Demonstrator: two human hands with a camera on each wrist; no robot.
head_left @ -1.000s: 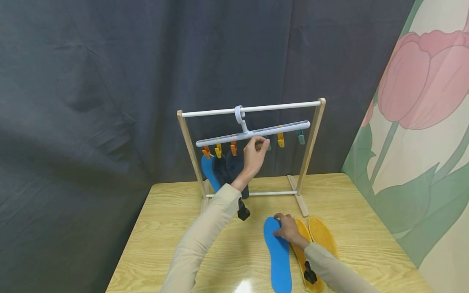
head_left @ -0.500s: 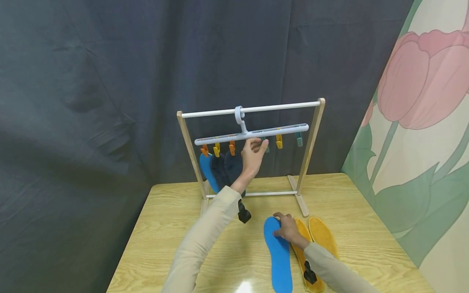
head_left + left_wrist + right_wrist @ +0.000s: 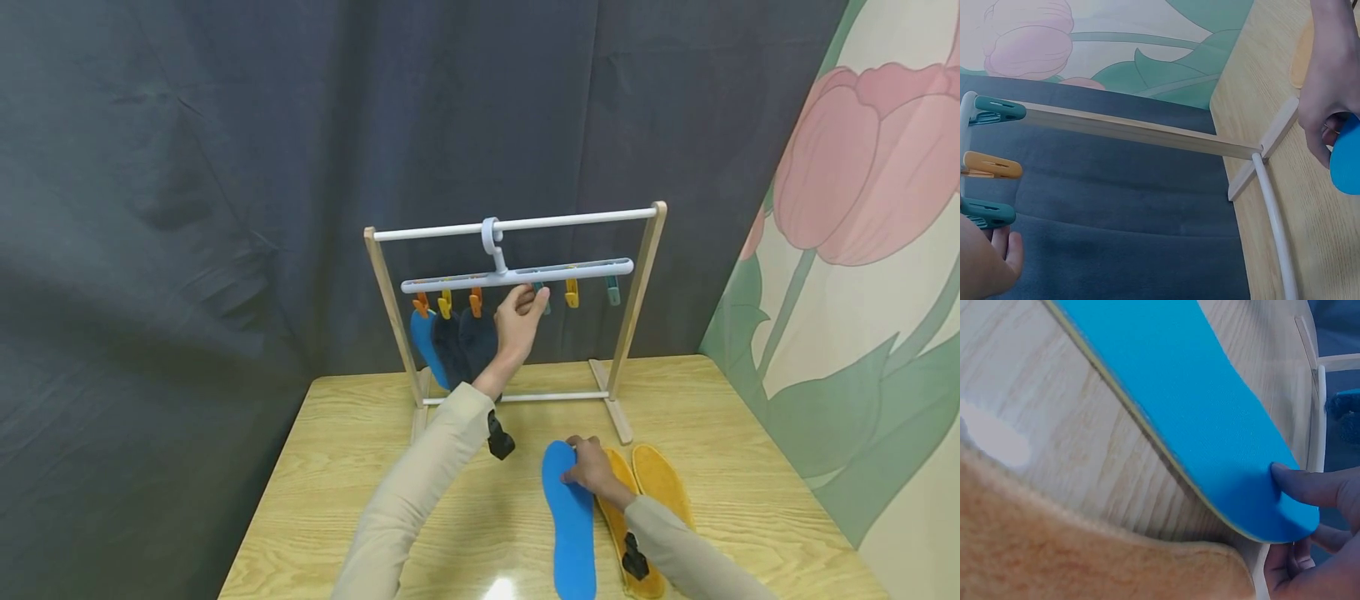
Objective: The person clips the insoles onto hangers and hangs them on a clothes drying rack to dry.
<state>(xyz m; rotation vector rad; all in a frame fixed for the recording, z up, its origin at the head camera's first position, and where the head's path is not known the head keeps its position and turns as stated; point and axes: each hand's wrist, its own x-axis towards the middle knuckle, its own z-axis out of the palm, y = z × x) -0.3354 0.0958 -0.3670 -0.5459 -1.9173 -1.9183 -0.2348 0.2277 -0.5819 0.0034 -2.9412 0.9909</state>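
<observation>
My left hand is at the light blue hanger, its thumb and fingers pinching a teal clothespin that hangs from the bar. The clothespin is partly hidden behind the fingers in the head view. Lower down, my right hand grips the toe end of a blue insole, thumb on top and fingers underneath. That end is slightly off the wooden table. From the hanger's left half hang a blue insole and two dark insoles, each on a clothespin.
A wood and white drying rack carries the hanger. Another yellow clothespin and a teal clothespin hang to the right. Two yellow insoles lie beside my right forearm. A dark curtain stands behind.
The hanger has tipped nearer to level, its right end lower and its left end higher. My left hand stays by the clothespin. The right hand and blue insole have shifted only slightly.
</observation>
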